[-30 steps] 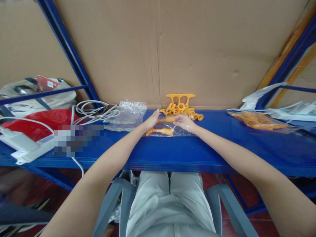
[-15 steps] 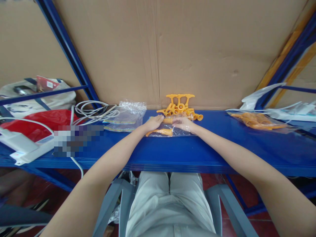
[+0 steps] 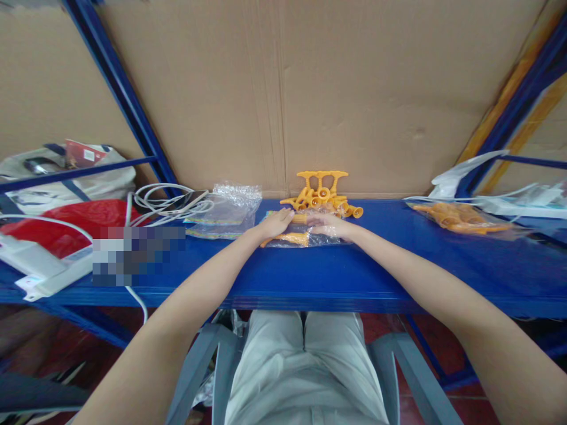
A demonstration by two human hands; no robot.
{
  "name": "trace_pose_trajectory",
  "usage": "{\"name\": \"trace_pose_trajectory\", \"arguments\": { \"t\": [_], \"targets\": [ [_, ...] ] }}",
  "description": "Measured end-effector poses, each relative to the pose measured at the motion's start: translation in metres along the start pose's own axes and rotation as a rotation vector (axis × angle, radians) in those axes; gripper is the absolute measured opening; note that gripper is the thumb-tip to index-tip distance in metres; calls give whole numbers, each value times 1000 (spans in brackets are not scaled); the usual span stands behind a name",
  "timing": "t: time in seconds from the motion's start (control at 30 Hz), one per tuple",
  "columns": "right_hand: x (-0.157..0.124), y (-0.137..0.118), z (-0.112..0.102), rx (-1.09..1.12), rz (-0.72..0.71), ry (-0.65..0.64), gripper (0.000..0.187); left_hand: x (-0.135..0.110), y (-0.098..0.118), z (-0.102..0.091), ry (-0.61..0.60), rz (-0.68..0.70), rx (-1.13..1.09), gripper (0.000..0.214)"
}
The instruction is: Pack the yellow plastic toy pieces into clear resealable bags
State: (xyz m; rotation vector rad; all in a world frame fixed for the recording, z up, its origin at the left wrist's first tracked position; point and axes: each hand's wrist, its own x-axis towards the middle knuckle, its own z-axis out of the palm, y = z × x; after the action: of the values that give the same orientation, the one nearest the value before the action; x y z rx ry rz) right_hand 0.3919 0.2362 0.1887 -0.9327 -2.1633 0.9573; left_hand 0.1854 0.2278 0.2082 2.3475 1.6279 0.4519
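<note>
Bag point(image 3: 315, 239) of orange pieces point(image 3: 295, 238) | between, partly under hands point(image 3: 277, 222) point(image 3: 328, 224) | hands apart; grip: can't tell

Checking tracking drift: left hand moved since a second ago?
Yes: judged against the cardboard wall, the left hand shifted slightly right and down in view.

Your loose, pale grey-green cloth trousers point(image 3: 305, 372) at six o'clock, creased across the lap, your bare forearms point(image 3: 212, 274), bare left hand point(image 3: 275, 223), bare right hand point(image 3: 330, 224)
</note>
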Motion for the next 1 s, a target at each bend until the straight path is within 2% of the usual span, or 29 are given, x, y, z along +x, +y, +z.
{"name": "trace_pose_trajectory", "arguments": {
  "t": [0.2,0.33,0.4,0.47,0.53,0.6,0.63,0.8,1.0],
  "targets": [
    [-1,-13,-9,20,24,19,20,-1,3,-1,-54,3,102,60],
    [-8,-29,-28,25,130,55,15,-2,4,-2,-64,-2,116,61],
    [-11,-32,-42,48,192,158,14,-2,3,-2,-69,0,114,61],
    [-13,-28,-57,24,212,347,14,-2,3,-2,-72,5,112,61],
    [-12,-18,-69,-67,190,561,16,-2,2,-2,-76,8,115,61],
    [-11,-4,-76,-202,131,663,20,-1,2,-2,-80,7,119,61],
    [-11,3,-78,-272,99,651,22,-1,2,-2,-81,4,120,61],
    [-8,26,-73,-519,51,410,31,-2,4,-3,-85,-1,127,60],
    [-10,21,-70,-710,139,360,38,-3,6,-5,-86,5,129,58]
  ]
}}
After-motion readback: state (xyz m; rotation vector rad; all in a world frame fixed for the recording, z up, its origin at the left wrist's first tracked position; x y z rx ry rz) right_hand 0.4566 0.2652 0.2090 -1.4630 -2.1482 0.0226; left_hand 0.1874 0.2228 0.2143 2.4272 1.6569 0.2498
